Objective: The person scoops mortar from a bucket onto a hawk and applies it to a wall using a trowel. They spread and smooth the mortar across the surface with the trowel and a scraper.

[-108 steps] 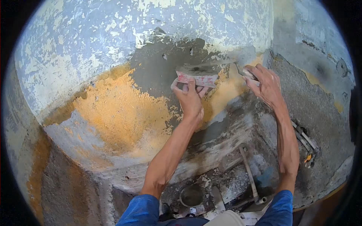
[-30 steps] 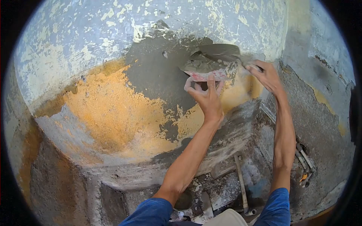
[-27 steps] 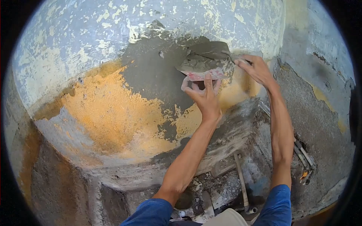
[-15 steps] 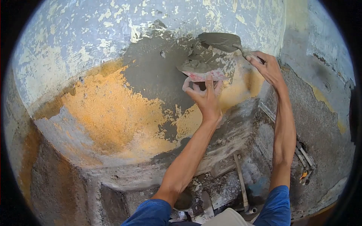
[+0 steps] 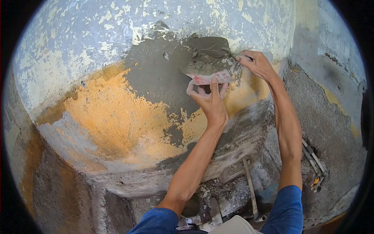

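Observation:
My right hand (image 5: 255, 64) is closed around the handle of a trowel (image 5: 214, 46), whose mortar-coated blade points left against the upper edge of the grey patch. Below it, my left hand (image 5: 210, 99) grips a small board with a red and white edge (image 5: 208, 78) from underneath. Wet grey mortar (image 5: 204, 67) is heaped on this board, close under the trowel blade. Behind both hands, a patch of smooth grey mortar (image 5: 150, 70) covers part of the wall. The trowel's handle is mostly hidden by my fingers.
Flaking blue-white paint (image 5: 85, 35) covers the wall above, and yellow plaster (image 5: 113, 113) shows lower down. Beneath the ledge (image 5: 140, 183) lie rubble and a long-handled hammer-like tool (image 5: 250, 187). Several thin tools (image 5: 313, 158) lie at the right.
My right hand and the trowel have moved left and slightly down, bringing the blade over the mortar on the board. My left hand has stayed almost still.

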The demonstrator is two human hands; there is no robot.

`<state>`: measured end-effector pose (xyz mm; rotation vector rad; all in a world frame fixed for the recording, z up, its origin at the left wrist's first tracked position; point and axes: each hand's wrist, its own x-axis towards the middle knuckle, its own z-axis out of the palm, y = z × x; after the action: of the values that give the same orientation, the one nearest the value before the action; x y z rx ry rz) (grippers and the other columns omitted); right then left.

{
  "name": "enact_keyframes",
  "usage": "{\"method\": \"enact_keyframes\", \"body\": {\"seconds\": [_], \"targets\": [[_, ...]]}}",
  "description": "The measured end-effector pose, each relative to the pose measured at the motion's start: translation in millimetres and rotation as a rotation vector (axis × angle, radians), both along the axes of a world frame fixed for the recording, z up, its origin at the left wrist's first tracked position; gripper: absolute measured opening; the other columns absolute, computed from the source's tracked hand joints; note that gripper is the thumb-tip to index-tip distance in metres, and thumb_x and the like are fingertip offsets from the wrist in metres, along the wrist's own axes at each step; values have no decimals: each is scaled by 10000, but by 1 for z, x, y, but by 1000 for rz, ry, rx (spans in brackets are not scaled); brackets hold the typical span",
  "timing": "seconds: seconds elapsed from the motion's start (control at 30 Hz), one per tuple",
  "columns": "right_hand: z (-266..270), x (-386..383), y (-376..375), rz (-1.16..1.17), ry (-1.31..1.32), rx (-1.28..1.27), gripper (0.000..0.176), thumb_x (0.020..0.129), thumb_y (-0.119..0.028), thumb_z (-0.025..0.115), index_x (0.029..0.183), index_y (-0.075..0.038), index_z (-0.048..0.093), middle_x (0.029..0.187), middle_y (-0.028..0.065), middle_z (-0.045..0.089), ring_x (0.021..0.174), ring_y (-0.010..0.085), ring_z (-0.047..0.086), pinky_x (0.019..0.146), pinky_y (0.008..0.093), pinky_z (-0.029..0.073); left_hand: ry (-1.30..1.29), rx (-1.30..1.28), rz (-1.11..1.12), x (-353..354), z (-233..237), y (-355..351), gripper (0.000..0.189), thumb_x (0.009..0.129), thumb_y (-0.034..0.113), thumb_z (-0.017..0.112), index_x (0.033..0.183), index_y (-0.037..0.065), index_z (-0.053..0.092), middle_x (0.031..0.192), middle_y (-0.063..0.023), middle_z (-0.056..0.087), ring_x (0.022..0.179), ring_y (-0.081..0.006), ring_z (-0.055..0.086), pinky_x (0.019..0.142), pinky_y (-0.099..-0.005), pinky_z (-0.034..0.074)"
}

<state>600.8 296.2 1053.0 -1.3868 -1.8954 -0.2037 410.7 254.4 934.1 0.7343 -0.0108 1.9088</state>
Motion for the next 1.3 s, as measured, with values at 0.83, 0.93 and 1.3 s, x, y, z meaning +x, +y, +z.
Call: {"method": "enact_keyframes", "body": {"seconds": [0.83,0.93,1.3], "targets": [[8,13,-14,-78,-112,-67,611,869,-594,651,948,3,756,834,170,689,772,292,633,754,442,514,15,-16,-22,-4,-7,0,606,1016,76,645,1420,155,199,1435,-148,363,1266,-255,495,1093,-555,536],[43,7,-21,-212,-225,-181,601,874,-596,646,920,-7,753,781,170,666,724,265,613,677,435,499,21,-20,-29,-4,-8,3,594,1016,75,645,1410,153,207,1423,-145,375,1256,-252,505,1084,-547,544],[25,40,-64,-245,-167,57,573,911,-560,653,896,10,705,760,120,610,735,227,526,713,410,454,-18,-11,-12,0,-7,2,582,1009,86,662,1381,149,220,1387,-139,415,1237,-260,524,1077,-537,550]]}}
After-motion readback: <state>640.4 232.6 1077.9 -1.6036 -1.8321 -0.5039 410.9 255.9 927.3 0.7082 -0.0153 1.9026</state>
